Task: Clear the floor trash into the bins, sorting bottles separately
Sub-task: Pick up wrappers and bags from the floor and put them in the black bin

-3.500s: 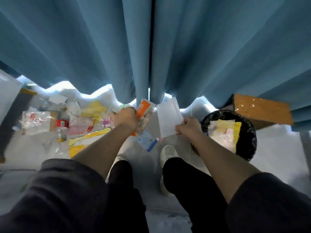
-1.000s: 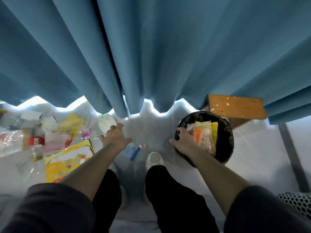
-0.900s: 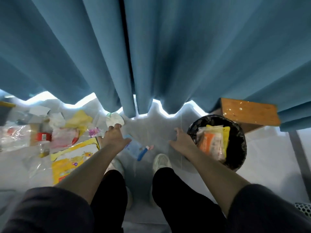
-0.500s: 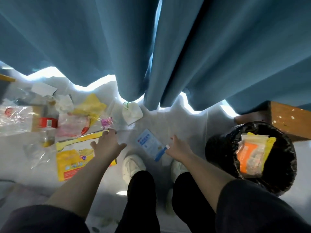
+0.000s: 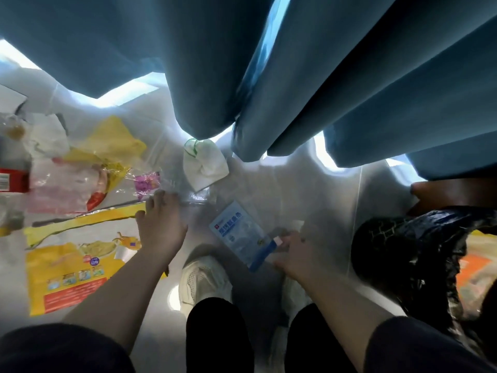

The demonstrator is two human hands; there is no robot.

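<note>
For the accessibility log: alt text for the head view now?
Seen from above, a person's left hand spreads open fingers at the edge of a large yellow printed plastic wrapper on the littered floor, while the right hand reaches a flat blue-and-white packet; blur hides any grip. A black-bagged round bin stands at right, below blue curtains.

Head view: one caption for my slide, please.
Left hand at yellow wrapper, right hand at blue packet, black bin alongside.

My hands no longer hold the orange packet (image 5: 473,267), which now lies in the bin (image 5: 403,254). Left hand (image 5: 161,227) has lowered onto the yellow wrapper (image 5: 75,262). Right hand (image 5: 293,251) has reached the blue packet (image 5: 236,232) corner.
</note>
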